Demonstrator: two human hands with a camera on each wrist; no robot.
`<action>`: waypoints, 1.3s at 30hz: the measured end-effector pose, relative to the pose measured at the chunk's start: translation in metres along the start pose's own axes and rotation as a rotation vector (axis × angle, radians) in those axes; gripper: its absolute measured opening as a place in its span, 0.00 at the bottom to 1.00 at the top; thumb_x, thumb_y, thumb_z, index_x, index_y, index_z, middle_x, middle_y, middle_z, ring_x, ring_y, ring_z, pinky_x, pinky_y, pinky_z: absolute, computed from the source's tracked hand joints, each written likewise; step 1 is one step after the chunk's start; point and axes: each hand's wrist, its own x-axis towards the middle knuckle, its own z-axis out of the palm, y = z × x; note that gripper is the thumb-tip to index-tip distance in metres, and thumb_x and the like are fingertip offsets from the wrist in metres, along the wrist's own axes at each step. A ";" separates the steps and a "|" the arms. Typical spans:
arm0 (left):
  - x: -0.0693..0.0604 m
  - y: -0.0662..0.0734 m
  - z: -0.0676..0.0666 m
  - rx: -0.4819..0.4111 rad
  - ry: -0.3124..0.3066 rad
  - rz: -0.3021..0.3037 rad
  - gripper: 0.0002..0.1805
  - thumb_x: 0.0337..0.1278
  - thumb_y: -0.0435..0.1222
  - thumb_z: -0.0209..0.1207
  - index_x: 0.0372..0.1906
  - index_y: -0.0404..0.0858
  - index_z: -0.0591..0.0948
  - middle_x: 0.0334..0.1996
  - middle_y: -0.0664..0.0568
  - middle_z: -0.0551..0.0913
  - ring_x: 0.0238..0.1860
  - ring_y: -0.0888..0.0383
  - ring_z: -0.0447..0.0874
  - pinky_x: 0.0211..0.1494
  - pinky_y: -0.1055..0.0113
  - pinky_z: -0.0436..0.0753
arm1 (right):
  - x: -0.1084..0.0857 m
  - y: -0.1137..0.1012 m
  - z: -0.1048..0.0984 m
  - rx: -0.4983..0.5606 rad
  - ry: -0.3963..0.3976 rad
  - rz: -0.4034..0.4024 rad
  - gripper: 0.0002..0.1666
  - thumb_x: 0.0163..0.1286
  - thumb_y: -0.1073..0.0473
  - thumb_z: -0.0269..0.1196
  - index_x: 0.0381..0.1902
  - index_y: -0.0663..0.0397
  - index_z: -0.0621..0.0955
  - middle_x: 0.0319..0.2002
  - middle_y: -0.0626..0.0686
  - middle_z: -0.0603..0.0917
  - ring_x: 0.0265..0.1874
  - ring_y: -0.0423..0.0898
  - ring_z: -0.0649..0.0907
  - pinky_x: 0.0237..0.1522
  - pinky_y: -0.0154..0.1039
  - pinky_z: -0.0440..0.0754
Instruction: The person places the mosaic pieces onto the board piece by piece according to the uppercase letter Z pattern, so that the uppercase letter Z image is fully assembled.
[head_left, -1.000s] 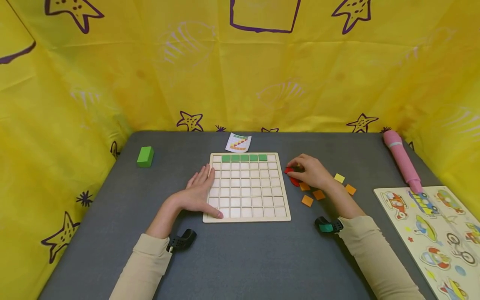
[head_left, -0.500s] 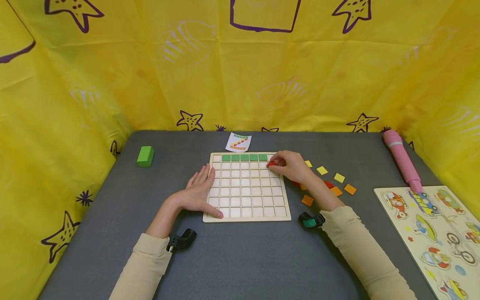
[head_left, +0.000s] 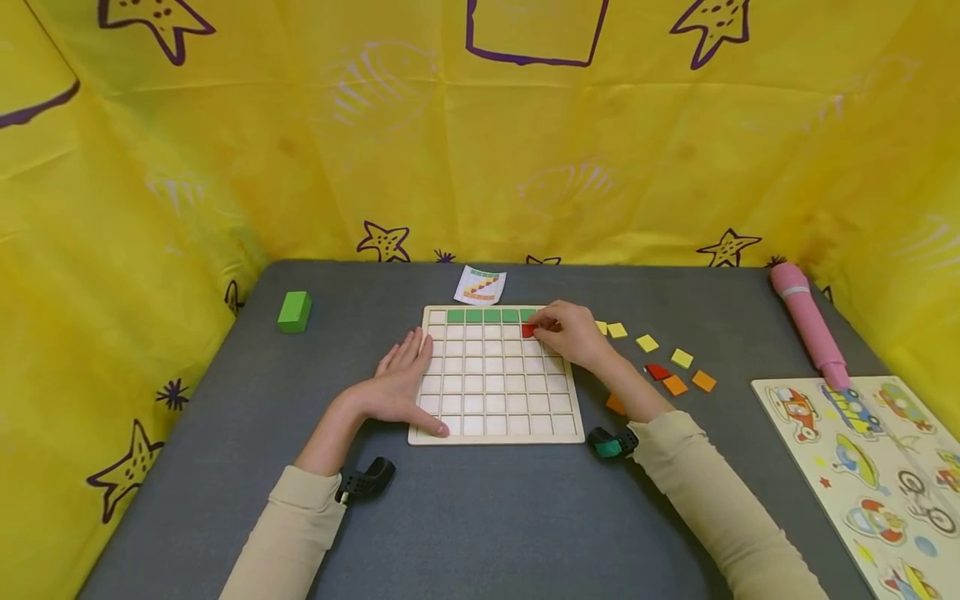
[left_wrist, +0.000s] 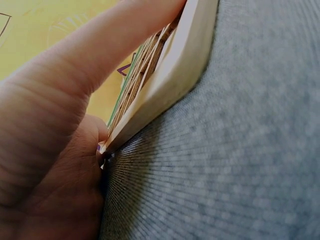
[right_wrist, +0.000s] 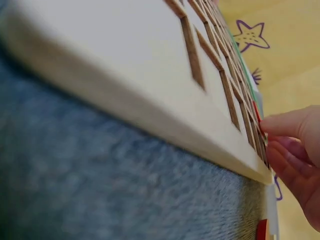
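A light wooden grid board (head_left: pixel 493 440) lies on the dark table, with a row of several green square tiles (head_left: pixel 492 316) along its far row. My left hand (head_left: pixel 393 387) rests on the board's left edge, fingers spread and thumb near the front corner. At the far right part of the grid, my right hand (head_left: pixel 573 333) pinches a red tile (head_left: pixel 528 331) over a second-row cell, just below the green row. In the right wrist view the thumb and a finger meet at the red tile (right_wrist: pixel 256 111). Its far side is hidden by the fingers.
Yellow tiles (head_left: pixel 647 342), orange tiles (head_left: pixel 704 381) and a red tile (head_left: pixel 657 372) lie right of the board. A pattern card (head_left: pixel 480 286) sits behind it. Further out are a green block (head_left: pixel 294 312), a pink microphone (head_left: pixel 808 325) and a picture puzzle board (head_left: pixel 817 450).
My right hand picked a red tile from the loose pieces and carried it left onto the board's second row. The left hand stayed in place on the board.
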 end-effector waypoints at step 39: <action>0.001 -0.001 0.001 -0.004 -0.002 0.004 0.78 0.32 0.66 0.71 0.76 0.30 0.35 0.75 0.38 0.24 0.75 0.46 0.20 0.73 0.46 0.34 | -0.039 0.039 -0.047 -0.054 0.056 0.228 0.18 0.64 0.64 0.66 0.51 0.64 0.81 0.47 0.63 0.84 0.48 0.60 0.79 0.55 0.56 0.71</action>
